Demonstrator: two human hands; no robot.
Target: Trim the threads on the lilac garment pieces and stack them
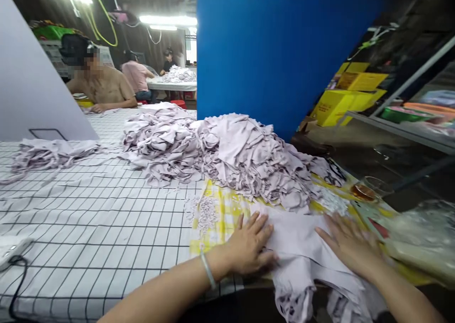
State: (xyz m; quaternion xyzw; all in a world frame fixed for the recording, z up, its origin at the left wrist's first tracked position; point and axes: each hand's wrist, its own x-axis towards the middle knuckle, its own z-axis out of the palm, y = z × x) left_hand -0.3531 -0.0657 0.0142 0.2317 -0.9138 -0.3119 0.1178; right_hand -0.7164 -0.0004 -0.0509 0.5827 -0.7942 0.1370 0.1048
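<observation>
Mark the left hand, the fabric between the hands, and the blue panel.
Left hand [249, 248]: head view, on its back.
Fabric [293, 232]: head view, flat upper part.
Blue panel [273, 62]: head view, broad face.

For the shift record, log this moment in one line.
left hand: open, at left side of fabric | right hand: open, blurred, at right side | pile: beyond hands

Textile workshop, probably small in scale. Pale lilac fabric pieces [241, 152] lie heaped on a broad surface [117, 237] covered with grid-patterned cloth [142, 261]; a similar pile [180, 74] occupies a second surface [174, 85] in the background. A person in a tan shirt [108, 86], a person in pink [137, 74] and a person in black [167, 64] sit or stand at these surfaces. Fluorescent tubes [168, 20] hang overhead; yellow cartons [339, 107] and a metal rack [401, 131] flank the right side.
</observation>
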